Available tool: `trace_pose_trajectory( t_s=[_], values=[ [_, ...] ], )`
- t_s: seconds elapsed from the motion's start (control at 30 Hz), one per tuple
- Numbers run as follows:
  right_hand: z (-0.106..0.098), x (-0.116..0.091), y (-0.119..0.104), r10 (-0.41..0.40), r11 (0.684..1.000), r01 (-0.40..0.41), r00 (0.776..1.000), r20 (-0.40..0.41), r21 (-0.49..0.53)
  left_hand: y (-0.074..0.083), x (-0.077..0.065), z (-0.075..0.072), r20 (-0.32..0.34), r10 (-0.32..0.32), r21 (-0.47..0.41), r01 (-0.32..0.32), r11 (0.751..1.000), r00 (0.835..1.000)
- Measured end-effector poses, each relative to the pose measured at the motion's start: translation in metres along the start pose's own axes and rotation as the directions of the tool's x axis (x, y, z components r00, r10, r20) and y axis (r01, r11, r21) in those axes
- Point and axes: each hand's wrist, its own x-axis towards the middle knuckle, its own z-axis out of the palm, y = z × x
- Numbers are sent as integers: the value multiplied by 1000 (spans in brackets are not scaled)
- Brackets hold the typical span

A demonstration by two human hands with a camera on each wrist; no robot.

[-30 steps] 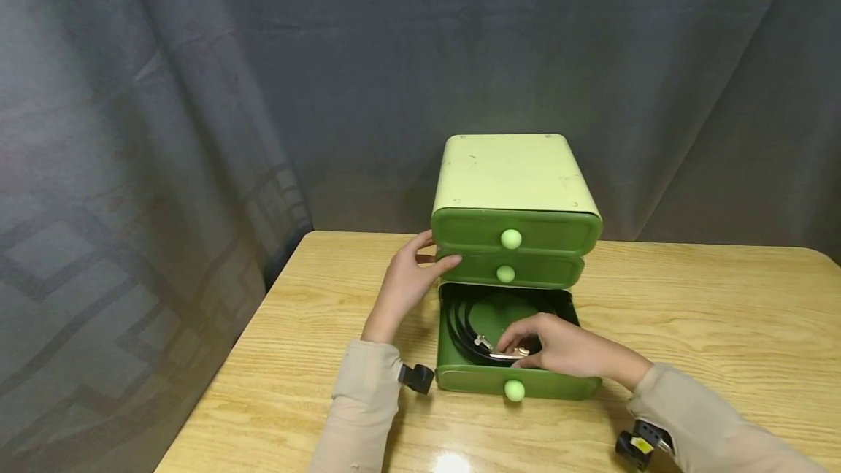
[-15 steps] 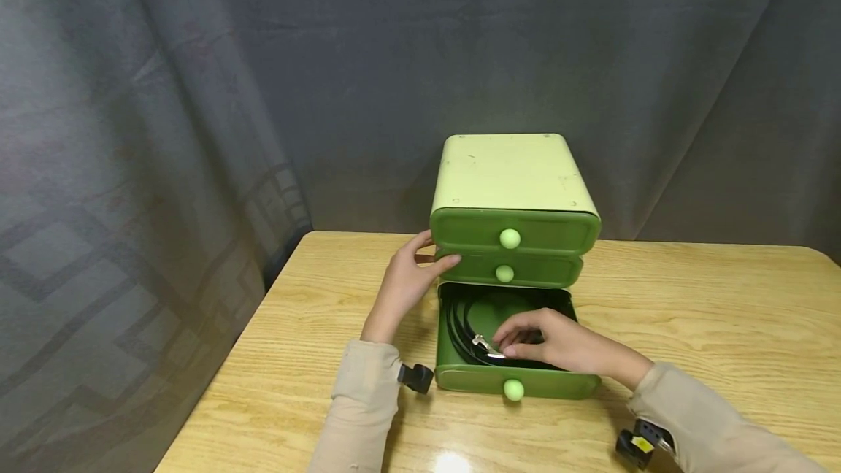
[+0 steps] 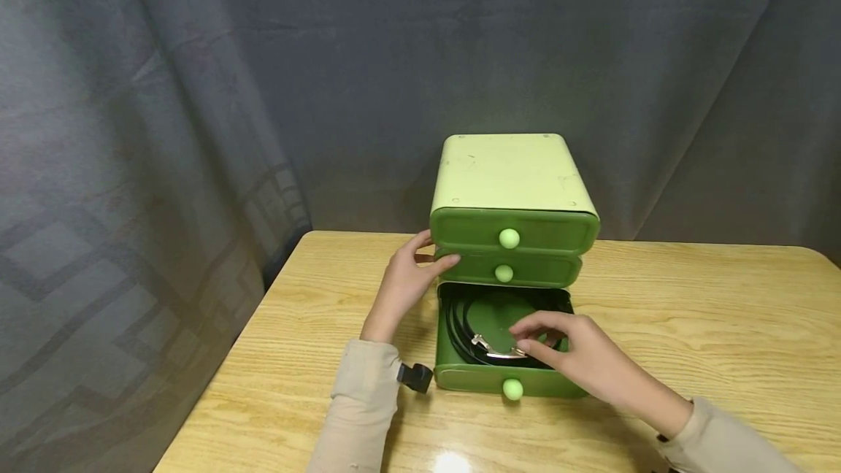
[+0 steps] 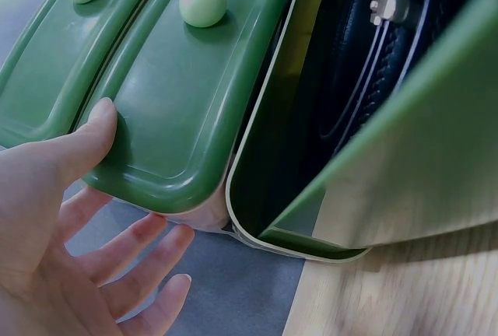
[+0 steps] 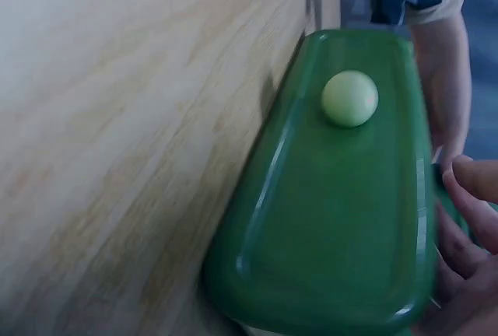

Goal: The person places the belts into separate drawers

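A coiled black belt (image 3: 458, 333) with a silver buckle (image 3: 504, 355) lies in the pulled-out bottom drawer (image 3: 466, 379) of a small green cabinet (image 3: 515, 170). Over the drawer's right part hovers my right hand (image 3: 585, 356), fingers loosely bent, with the thumb near the buckle and nothing gripped. My left hand (image 3: 404, 287) is at the cabinet's left side. Its thumb touches the middle drawer's front (image 4: 179, 110), while the other fingers spread loosely along the side wall. The left wrist view also shows the belt's stitched edge, partly hidden by the drawer front.
The top drawer (image 3: 552, 233) and the middle drawer are pushed in, each with a round pale knob. The cabinet stands on a wooden table (image 3: 315, 356). A dark grey curtain (image 3: 368, 79) hangs behind and to the left.
My right hand has let go of the buckle and drawn back to the right, its forearm lower in view. The belt stays coiled in the drawer. My left hand has not moved.
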Motion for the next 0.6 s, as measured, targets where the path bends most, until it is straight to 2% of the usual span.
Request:
trace_pose_trajectory(
  t_s=[0.17, 0.43, 0.6],
  values=[
    [-3, -14, -14, -46, 998, 41, 992, -118, -44, 0, 0, 0, -1, 2, 2, -2, 1000, 1000],
    [6, -35, -28, -41, 998, 28, 967, -252, -55, -1, 0, 0, 0, 1, 0, -1, 1000, 1000],
    [18, -46, -29, 5, 1000, -10, 962, -273, -17, -1, 0, -1, 1, 2, -2, -2, 1000, 1000]
  ],
)
